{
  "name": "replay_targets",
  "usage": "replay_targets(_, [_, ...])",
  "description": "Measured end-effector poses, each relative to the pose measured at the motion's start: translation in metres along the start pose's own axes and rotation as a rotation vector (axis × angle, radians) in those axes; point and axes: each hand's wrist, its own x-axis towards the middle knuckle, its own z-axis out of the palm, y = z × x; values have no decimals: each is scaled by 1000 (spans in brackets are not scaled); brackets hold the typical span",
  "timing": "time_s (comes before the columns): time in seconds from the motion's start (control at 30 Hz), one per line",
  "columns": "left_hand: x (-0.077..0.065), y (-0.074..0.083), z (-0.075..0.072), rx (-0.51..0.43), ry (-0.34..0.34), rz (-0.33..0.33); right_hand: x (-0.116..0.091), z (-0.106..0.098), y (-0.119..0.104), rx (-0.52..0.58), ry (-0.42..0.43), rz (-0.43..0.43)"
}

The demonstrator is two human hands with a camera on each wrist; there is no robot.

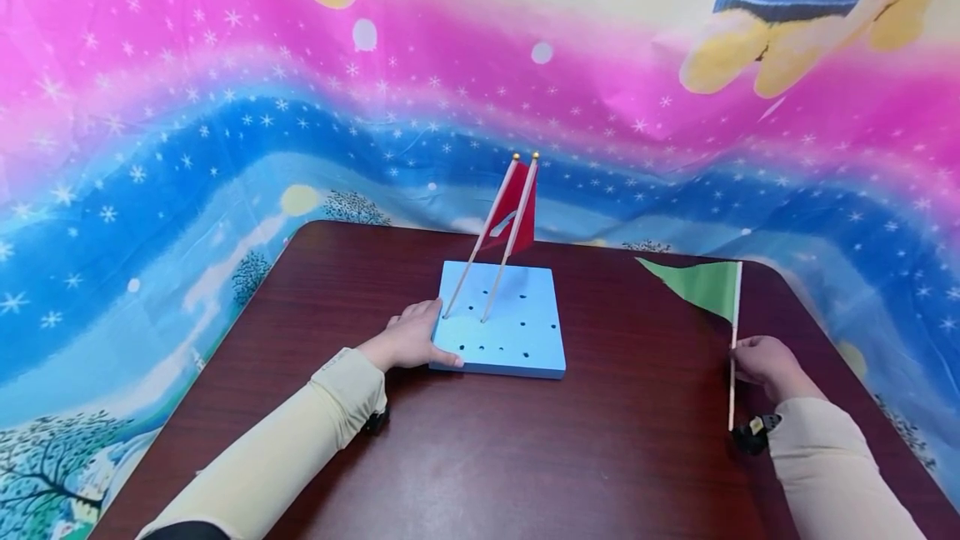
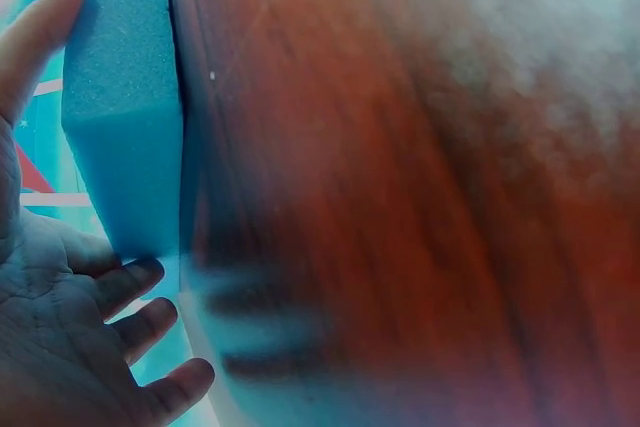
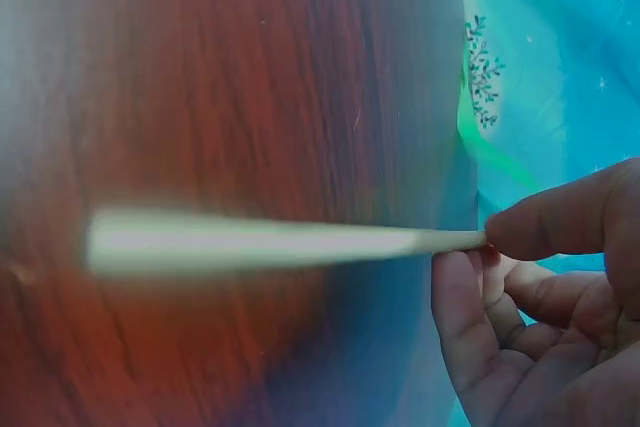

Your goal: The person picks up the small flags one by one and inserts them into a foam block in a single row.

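A light blue foam board with several small holes lies on the table. My left hand grips its left edge, thumb over the near left corner and fingers along the side. In the left wrist view the board's side lies between thumb and index finger. Two sticks topped with gold beads stand in the board, leaning to the right and carrying red flags that overlap. Off to the right, my right hand pinches the wooden stick of a green triangular flag between thumb and fingertips. The stick is upright, its pennant pointing left.
The dark brown wooden table has rounded far corners. Behind it hangs a pink and blue patterned cloth, which also drops along both sides.
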Motion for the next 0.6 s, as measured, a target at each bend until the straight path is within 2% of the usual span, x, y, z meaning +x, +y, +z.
replay_targets(0.27, [0,0,-1,5,7,-1,-4,1,-12,2,16,-27])
replay_targets(0.6, [0,0,0,-2,1,2,-10,15,-29,87,5,-95])
